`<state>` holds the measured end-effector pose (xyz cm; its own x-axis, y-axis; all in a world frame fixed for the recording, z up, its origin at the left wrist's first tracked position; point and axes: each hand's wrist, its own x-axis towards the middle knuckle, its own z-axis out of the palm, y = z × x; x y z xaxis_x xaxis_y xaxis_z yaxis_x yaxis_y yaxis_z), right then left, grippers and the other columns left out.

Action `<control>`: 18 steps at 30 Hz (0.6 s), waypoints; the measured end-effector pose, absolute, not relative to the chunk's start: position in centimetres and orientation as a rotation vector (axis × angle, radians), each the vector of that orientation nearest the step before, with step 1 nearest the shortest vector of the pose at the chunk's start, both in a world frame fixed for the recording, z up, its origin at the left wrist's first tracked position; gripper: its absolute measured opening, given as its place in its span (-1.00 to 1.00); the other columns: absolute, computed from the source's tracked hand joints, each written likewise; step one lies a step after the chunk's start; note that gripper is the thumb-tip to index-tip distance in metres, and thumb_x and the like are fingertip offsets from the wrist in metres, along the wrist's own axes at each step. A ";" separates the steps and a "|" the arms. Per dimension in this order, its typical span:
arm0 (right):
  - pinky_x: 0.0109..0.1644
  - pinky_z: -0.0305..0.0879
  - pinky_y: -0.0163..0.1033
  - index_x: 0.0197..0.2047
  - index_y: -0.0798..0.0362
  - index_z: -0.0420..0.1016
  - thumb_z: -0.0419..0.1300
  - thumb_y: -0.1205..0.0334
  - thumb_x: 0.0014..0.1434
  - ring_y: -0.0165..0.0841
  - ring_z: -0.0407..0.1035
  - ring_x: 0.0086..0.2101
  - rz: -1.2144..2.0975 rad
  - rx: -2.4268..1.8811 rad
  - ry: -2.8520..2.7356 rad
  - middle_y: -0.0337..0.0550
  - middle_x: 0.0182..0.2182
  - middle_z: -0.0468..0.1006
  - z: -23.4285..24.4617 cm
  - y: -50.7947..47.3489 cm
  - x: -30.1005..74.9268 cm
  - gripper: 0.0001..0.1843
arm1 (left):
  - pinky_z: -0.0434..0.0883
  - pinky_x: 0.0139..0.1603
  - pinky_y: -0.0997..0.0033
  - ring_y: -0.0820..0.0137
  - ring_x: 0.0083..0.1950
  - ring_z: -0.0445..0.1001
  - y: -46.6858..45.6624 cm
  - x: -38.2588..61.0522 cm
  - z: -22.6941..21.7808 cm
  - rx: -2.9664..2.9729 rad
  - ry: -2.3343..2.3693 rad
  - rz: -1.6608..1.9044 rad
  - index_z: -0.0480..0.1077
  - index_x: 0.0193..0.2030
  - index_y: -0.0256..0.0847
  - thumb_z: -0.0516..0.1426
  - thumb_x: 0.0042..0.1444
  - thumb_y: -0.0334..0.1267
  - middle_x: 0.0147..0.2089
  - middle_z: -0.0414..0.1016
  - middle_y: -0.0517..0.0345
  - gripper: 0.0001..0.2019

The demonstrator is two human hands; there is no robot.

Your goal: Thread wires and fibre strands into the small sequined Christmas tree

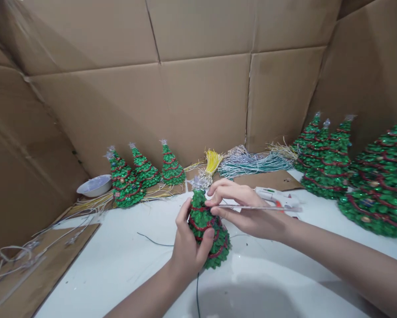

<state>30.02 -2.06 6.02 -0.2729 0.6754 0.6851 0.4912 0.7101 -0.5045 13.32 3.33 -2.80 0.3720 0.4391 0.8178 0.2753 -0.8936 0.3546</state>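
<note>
A small green Christmas tree figurine (220, 247) with red garland stands on the white table, leaning a little to the left. My left hand (188, 249) is closed round its left side, thumb across the front. At its top is a clear star (197, 182). My right hand (240, 204) pinches a thin, pale stick-like tool (268, 207) that points left, its near end at the tree's upper part. Whether the tip touches the tree I cannot tell. Dark green wires (197, 293) extend from beneath the tree.
Several finished-looking trees stand at the back left (127, 183) and right (380, 190). Behind my hands lie a yellow wire bundle (213, 162) and green-white wires (254, 163). A white device with an orange part (278, 198) lies right. A white bowl (95, 185) and cardboard (46, 269) are left.
</note>
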 end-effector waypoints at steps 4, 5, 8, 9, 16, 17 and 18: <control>-0.21 0.29 -0.27 -0.37 0.15 0.40 0.06 0.29 0.18 -0.39 0.31 -0.28 0.027 -0.875 -2.043 -0.07 -0.35 0.42 5.9 -1.8 30.4 -0.85 | 0.28 0.07 0.17 0.19 0.19 0.18 3.4 13.3 -2.7 2.501 0.649 1.552 -0.25 0.29 -0.22 0.02 0.13 -0.24 0.18 0.06 -0.18 -0.35; -0.23 0.29 -0.27 -0.34 0.14 0.42 0.06 0.29 0.19 -0.39 0.30 -0.29 -0.042 -0.860 -2.066 -0.09 -0.38 0.42 5.8 -1.7 30.5 -0.85 | 0.28 0.07 0.17 0.19 0.19 0.18 3.4 13.3 -2.7 2.501 0.645 1.550 -0.25 0.29 -0.22 0.01 0.14 -0.24 0.18 0.06 -0.18 -0.35; -0.26 0.27 -0.27 -0.26 0.11 0.45 0.06 0.25 0.20 -0.39 0.28 -0.34 -0.142 -0.835 -2.100 -0.14 -0.42 0.42 5.5 -1.5 30.8 -0.83 | 0.28 0.08 0.15 0.17 0.19 0.18 3.4 13.3 -2.6 2.486 0.671 1.542 -0.24 0.28 -0.22 0.01 0.15 -0.23 0.19 0.06 -0.19 -0.37; -0.27 0.26 -0.27 -0.26 0.11 0.46 0.07 0.19 0.19 -0.40 0.28 -0.36 -0.152 -0.820 -2.097 -0.14 -0.43 0.42 5.4 -1.4 30.8 -0.79 | 0.28 0.07 0.15 0.16 0.19 0.18 3.3 13.3 -2.6 2.487 0.682 1.539 -0.24 0.28 -0.21 0.00 0.15 -0.23 0.20 0.06 -0.19 -0.37; -0.37 0.19 -0.26 -0.25 0.21 0.45 -0.04 -0.11 0.18 -0.39 0.22 -0.49 -0.361 -0.707 -2.145 -0.15 -0.57 0.38 5.6 -1.6 30.4 -0.48 | 0.31 0.05 0.14 0.17 0.18 0.20 3.2 12.9 -2.5 2.525 0.674 1.529 -0.25 0.29 -0.22 -0.04 0.18 -0.20 0.18 0.09 -0.20 -0.40; -0.37 0.19 -0.27 -0.24 0.20 0.45 -0.03 -0.08 0.19 -0.39 0.23 -0.48 -0.358 -0.718 -2.161 -0.14 -0.55 0.40 5.7 -1.6 30.5 -0.51 | 0.31 0.06 0.14 0.17 0.19 0.19 3.2 12.9 -2.5 2.513 0.687 1.523 -0.25 0.29 -0.22 -0.04 0.18 -0.22 0.19 0.09 -0.20 -0.40; -0.37 0.20 -0.28 -0.23 0.19 0.45 -0.01 -0.05 0.19 -0.39 0.25 -0.48 -0.341 -0.732 -2.173 -0.14 -0.54 0.42 5.8 -1.6 30.6 -0.56 | 0.31 0.06 0.14 0.17 0.19 0.19 3.2 12.8 -2.6 2.499 0.705 1.525 -0.24 0.29 -0.22 -0.04 0.18 -0.23 0.19 0.08 -0.20 -0.40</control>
